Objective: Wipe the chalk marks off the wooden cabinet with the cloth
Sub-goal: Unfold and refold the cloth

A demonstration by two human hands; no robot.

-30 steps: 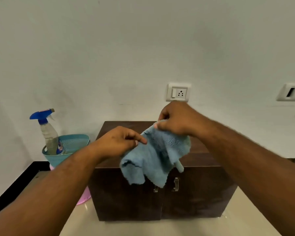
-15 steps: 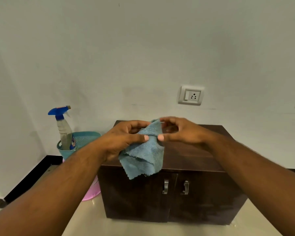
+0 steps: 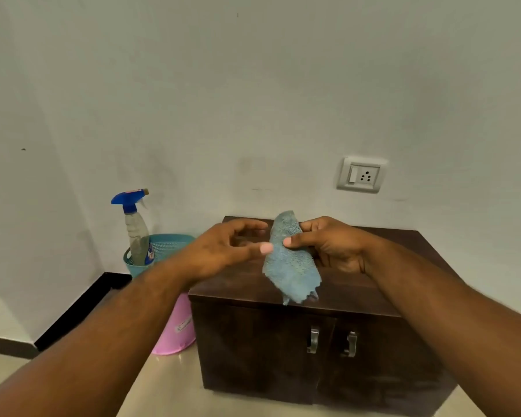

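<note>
**Hands.** The cloth (image 3: 289, 266) is pinched by the right hand (image 3: 334, 245), thumb on the near face and fingers curled behind the upper part. The left hand (image 3: 229, 251) is held beside it with fingers loosely curved and nothing gripped. Its thumb tip lies at the cloth's left edge; whether contact is made cannot be told.

**Cloth.** The light blue cloth is held folded into a narrow strip. It hangs in the air above the top of the wooden cabinet (image 3: 253, 341), and its ragged lower end is seen near the front edge. It is not pressed against the wood.

**Cabinet.** The dark top and the two doors with metal handles (image 3: 313, 341) are in view. No chalk marks can be made out with certainty; the surface is dim and slightly blurred.

**Surroundings.** A spray bottle (image 3: 136, 230) is stood in a teal basket (image 3: 169, 245) to the left, above a pink bin (image 3: 178, 329). A wall socket (image 3: 362, 175) is mounted behind.

**Progress.** The cloth is judged to be in preparation for use. No wiping contact is shown, so the wiping itself is judged to remain.
</note>
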